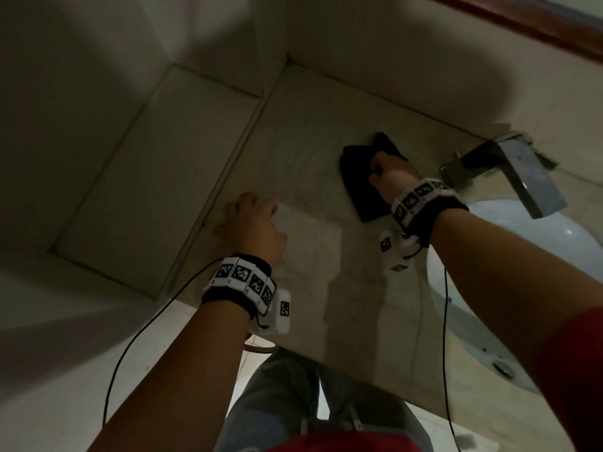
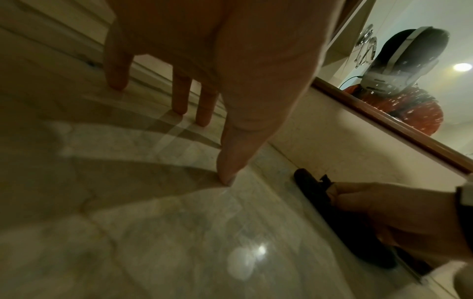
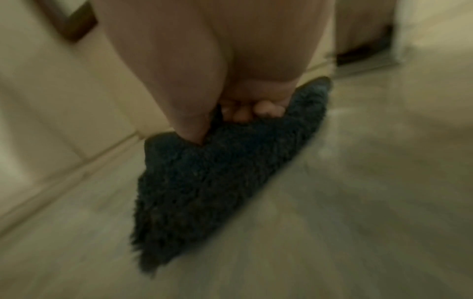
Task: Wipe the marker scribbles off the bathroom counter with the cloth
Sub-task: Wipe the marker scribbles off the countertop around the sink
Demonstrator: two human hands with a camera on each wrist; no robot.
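A dark fluffy cloth (image 1: pixel 359 177) (image 3: pixel 217 178) lies flat on the pale marble counter (image 1: pixel 326 288) near the back wall. My right hand (image 1: pixel 388 176) (image 3: pixel 230 113) grips the cloth, fingers and thumb curled into its pile, and presses it on the counter. From the left wrist view the cloth (image 2: pixel 332 212) shows under that hand. My left hand (image 1: pixel 251 220) (image 2: pixel 204 105) rests on the counter's left side with straight fingertips (image 2: pixel 226 178) touching the stone, holding nothing. No marker scribbles show clearly; faint smudges lie between the hands.
A chrome faucet (image 1: pixel 515 171) stands right of the cloth over a white basin (image 1: pixel 522 288). A tiled wall and ledge (image 1: pixel 146 174) border the counter's left side. A wood-framed mirror (image 2: pixel 384 121) runs above the back wall. Cables hang from both wristbands.
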